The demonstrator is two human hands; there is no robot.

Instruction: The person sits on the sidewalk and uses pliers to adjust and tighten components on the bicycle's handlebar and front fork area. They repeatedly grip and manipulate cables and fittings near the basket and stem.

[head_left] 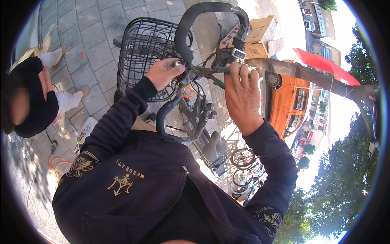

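A bicycle with black curved handlebars [194,25] stands in front of me. My left hand [165,73] is pinched at the middle of the bars, with a small shiny metal part [177,63] at its fingertips; its exact kind is too small to tell. My right hand [243,97] holds green-handled pliers [219,83], fingers lying over the handles. Their dark jaws point left and reach the bar's middle beside my left fingertips. What lies between the jaws cannot be made out. Just above the pliers, a small device with a screen [239,53] is mounted on the bars.
A black wire basket [140,53] is at the bicycle's front, left of the bars. The grey saddle [214,147] is lower right. A person in black [38,97] sits at left. Cardboard boxes [260,38], a tree trunk [292,70], an orange vehicle [286,103] and parked bicycles [241,175] are at right.
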